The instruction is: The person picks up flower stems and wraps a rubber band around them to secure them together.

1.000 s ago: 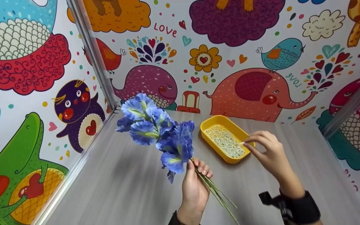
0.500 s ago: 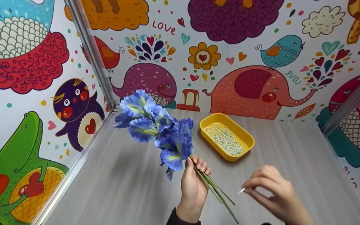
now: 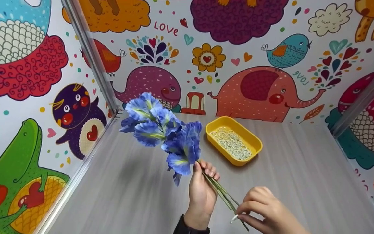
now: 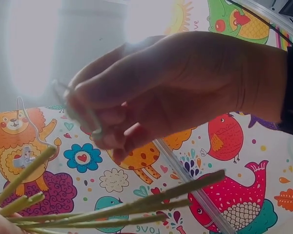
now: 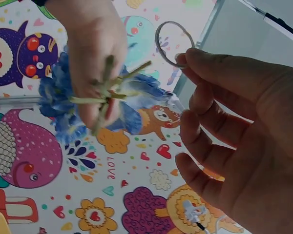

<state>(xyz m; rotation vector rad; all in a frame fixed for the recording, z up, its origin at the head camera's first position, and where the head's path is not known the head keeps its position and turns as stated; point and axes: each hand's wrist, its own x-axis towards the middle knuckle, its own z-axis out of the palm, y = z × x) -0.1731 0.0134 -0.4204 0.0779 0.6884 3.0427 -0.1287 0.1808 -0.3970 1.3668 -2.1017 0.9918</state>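
Blue artificial irises (image 3: 164, 133) lean to the upper left, their green stems (image 3: 221, 190) running down to the right. My left hand (image 3: 202, 195) grips the stems just below the blooms. Between thumb and forefinger, my right hand (image 3: 263, 208) pinches a pale rubber band (image 3: 234, 218) beside the stem ends. In the right wrist view the rubber band (image 5: 157, 45) shows as a round loop, apart from the stems (image 5: 107, 92); the other fingers are loosely bent. The left wrist view shows the cut stem ends (image 4: 185, 187) below the right hand (image 4: 161, 83).
A yellow tray (image 3: 257, 147) with many pale rubber bands (image 3: 232, 143) stands on the grey tabletop (image 3: 135, 195) behind the hands. Walls with cartoon animals (image 3: 252, 91) close off the back and sides, joined by metal corner strips (image 3: 89, 55).
My right hand has moved from the tray down and left to the stem ends, carrying one rubber band. The left hand and flowers have stayed nearly in place.
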